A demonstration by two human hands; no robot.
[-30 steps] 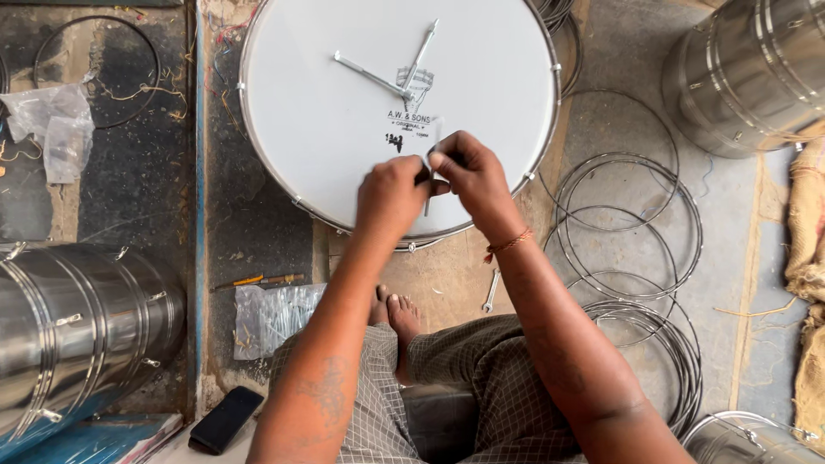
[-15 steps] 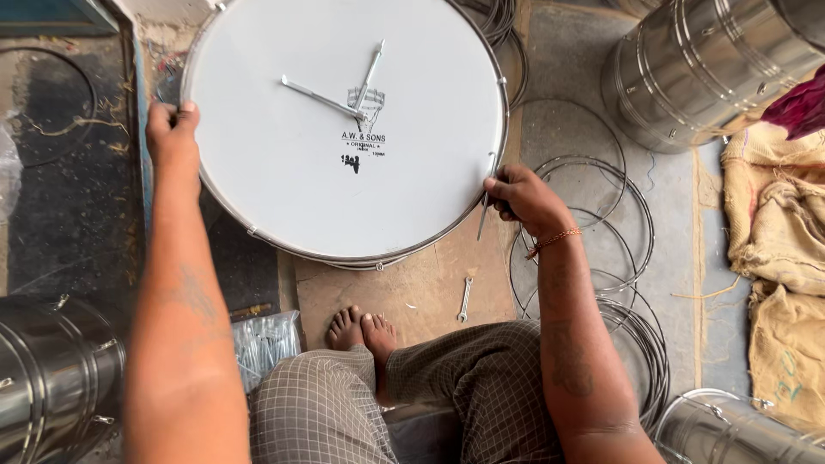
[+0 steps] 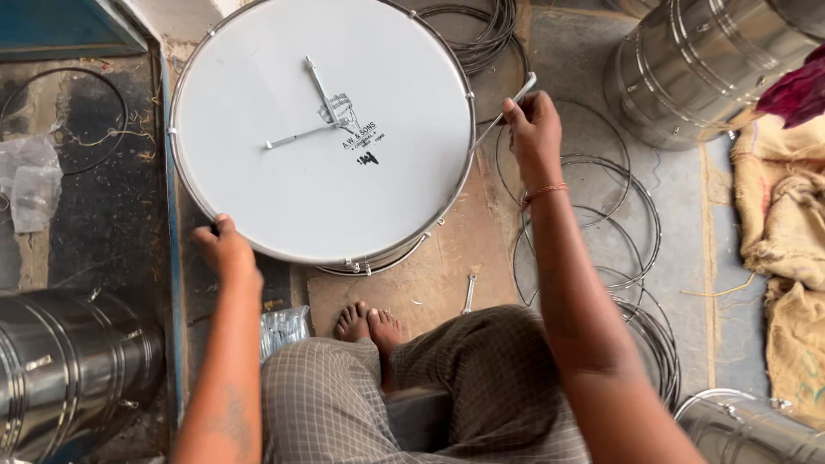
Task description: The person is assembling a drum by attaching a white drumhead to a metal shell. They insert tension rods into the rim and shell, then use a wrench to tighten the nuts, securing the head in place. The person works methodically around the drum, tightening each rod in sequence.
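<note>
A large drum with a white skin [image 3: 326,129] and a metal rim lies flat on the floor in front of me. Two thin metal rods [image 3: 314,112] lie crossed on the skin. My left hand [image 3: 225,247] grips the drum's near-left rim. My right hand [image 3: 533,129] is at the drum's right side, closed around a thin metal rod [image 3: 507,110] that slants down toward the rim. My bare feet [image 3: 368,325] rest on a board just below the drum.
Steel drum shells stand at the top right [image 3: 696,69], lower left [image 3: 69,361] and lower right [image 3: 756,430]. Wire hoops [image 3: 601,223] lie stacked on the floor to the right. Burlap sacks [image 3: 786,215] sit at the right edge. A small spanner [image 3: 468,294] lies near my feet.
The drum has turned, as the crossed rods and print show. My left hand slid from the far-left rim to the near-left rim. My right hand rose along the right side.
</note>
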